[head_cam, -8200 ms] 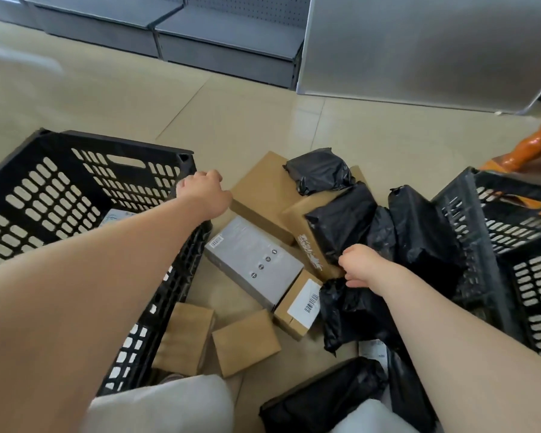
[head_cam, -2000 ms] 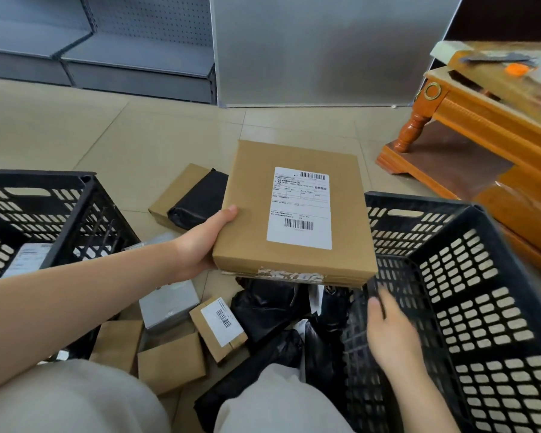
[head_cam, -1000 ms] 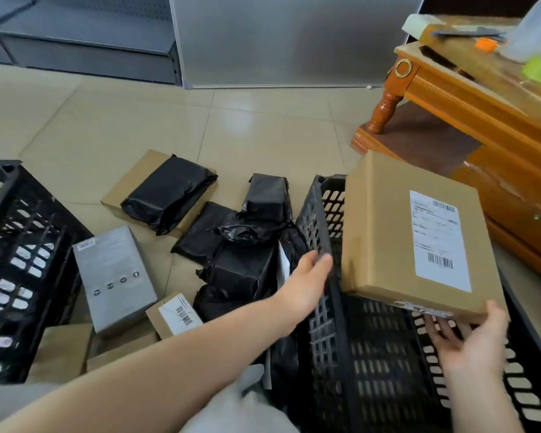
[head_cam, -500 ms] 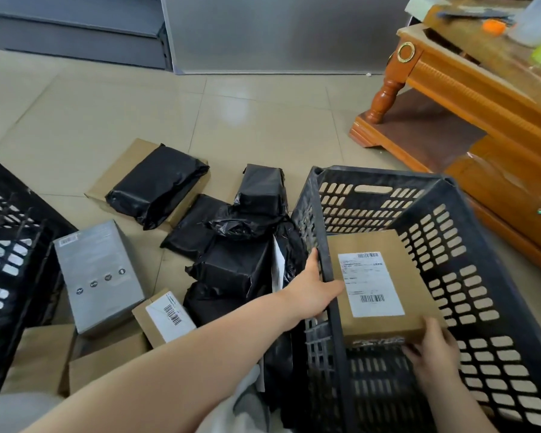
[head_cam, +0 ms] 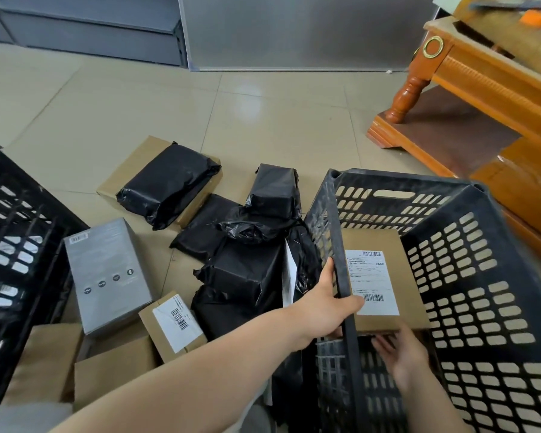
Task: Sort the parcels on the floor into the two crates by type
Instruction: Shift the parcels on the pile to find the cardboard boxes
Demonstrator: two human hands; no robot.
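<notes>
A labelled cardboard box (head_cam: 374, 242) lies flat on the bottom of the right black crate (head_cam: 400, 181). My left hand (head_cam: 327, 304) grips that crate's left rim, thumb outside and fingers over the edge. My right hand (head_cam: 402, 359) is inside the crate at the box's near edge, fingers loose, holding nothing. On the floor between the crates lie several black bag parcels (head_cam: 247, 270), one of them (head_cam: 169, 185) on a flat cardboard parcel. There are also a grey box (head_cam: 107, 273), a small labelled box (head_cam: 172, 323) and two plain cardboard boxes (head_cam: 113, 373). The left black crate (head_cam: 13, 245) stands at the left edge.
A wooden table (head_cam: 481, 89) with a turned leg stands close behind the right crate. Grey shelving (head_cam: 91, 26) and a metal panel (head_cam: 294, 32) line the far wall. Bare tiled floor (head_cam: 263, 120) lies beyond the parcels.
The labelled cardboard box went from my hands down into the right crate and now lies flat. My right hand has slid back off its near edge. My left hand stays on the rim.
</notes>
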